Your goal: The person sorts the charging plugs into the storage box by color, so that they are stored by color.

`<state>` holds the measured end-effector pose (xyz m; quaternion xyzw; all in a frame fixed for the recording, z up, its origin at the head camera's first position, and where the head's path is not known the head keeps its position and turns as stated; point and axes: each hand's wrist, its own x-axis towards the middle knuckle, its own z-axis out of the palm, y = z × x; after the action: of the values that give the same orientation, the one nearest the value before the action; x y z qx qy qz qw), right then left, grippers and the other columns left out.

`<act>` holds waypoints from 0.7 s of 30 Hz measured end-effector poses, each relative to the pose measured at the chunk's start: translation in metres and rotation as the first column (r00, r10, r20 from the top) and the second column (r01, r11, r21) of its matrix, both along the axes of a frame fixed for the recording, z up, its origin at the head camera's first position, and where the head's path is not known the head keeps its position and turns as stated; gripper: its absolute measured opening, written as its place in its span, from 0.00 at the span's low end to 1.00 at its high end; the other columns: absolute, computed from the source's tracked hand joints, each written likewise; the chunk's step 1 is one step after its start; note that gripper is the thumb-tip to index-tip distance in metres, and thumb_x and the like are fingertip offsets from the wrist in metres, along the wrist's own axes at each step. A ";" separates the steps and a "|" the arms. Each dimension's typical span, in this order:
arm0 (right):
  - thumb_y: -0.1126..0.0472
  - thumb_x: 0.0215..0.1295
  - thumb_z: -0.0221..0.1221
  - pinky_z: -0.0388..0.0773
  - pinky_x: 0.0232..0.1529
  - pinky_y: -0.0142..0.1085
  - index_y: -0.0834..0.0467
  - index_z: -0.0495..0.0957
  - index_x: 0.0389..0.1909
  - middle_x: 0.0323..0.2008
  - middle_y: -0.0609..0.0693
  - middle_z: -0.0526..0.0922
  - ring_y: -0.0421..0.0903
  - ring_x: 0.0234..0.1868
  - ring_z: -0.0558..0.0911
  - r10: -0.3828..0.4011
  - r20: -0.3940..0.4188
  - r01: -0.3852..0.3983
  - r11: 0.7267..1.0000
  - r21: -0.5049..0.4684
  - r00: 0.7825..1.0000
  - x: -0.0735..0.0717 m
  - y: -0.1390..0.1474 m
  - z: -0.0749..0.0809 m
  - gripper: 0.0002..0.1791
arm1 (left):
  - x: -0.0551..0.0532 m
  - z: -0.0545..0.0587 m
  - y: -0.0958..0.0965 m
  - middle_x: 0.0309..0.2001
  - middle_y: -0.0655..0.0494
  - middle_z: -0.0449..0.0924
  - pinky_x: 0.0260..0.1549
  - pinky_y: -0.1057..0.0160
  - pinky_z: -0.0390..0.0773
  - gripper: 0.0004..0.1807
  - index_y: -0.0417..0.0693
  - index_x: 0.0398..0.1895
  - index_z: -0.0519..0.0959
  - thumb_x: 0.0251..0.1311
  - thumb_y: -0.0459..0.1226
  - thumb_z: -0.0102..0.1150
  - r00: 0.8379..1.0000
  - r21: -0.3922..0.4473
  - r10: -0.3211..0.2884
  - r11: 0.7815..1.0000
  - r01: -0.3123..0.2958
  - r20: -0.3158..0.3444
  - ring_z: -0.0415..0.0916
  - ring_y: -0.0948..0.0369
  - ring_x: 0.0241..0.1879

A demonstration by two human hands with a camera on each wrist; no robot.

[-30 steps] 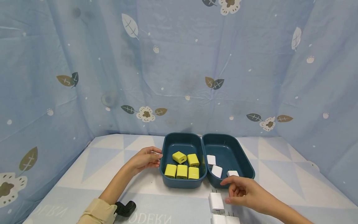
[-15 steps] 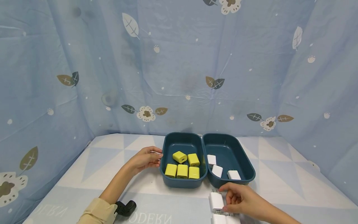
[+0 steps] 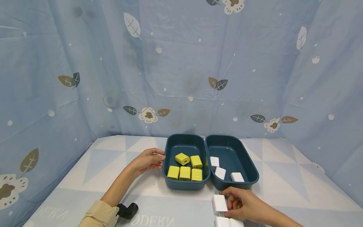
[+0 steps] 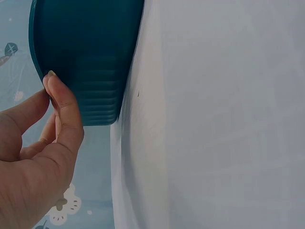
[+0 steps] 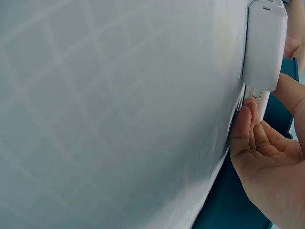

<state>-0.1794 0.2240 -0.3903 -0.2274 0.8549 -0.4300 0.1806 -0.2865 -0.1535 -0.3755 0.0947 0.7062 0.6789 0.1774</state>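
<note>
My right hand (image 3: pixel 249 204) pinches a white USB wall charger (image 3: pixel 219 204) on the cloth, index finger at its pronged end and thumb at the opposite end. In the right wrist view, a nearer white charger (image 5: pixel 264 45) partly covers the held one (image 5: pixel 259 98). My left hand (image 3: pixel 147 161) has its fingertips right at the left rim of a dark blue box (image 3: pixel 185 186); the left wrist view shows thumb and fingers loosely bent there. Several yellow chargers (image 3: pixel 185 173) lie in that box. Beside it, a second blue box (image 3: pixel 249 157) bears several white chargers (image 3: pixel 237 177).
More white chargers (image 3: pixel 222 222) lie at the front edge of the head view, just below the held one. A black device (image 3: pixel 127 211) is strapped at the left wrist. Behind the table hangs a patterned blue curtain (image 3: pixel 181 63).
My right hand has moved left and down from the front of the right box, and its thumb and index finger have closed on the white charger. My left hand stays in place.
</note>
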 end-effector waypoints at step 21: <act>0.51 0.47 0.70 0.74 0.26 0.28 0.61 0.74 0.49 0.30 0.48 0.77 0.41 0.28 0.75 -0.056 -0.019 0.056 0.998 0.006 0.998 0.004 0.002 0.006 0.30 | -0.001 -0.001 0.000 0.31 0.48 0.77 0.33 0.63 0.81 0.18 0.31 0.52 0.66 0.63 0.33 0.54 1.000 -0.003 0.010 1.000 -0.010 -0.002 0.77 0.59 0.28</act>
<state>-0.1756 0.2259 -0.3839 -0.2067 0.8638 -0.4302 0.1612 -0.2872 -0.1538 -0.3767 0.0917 0.7080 0.6784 0.1735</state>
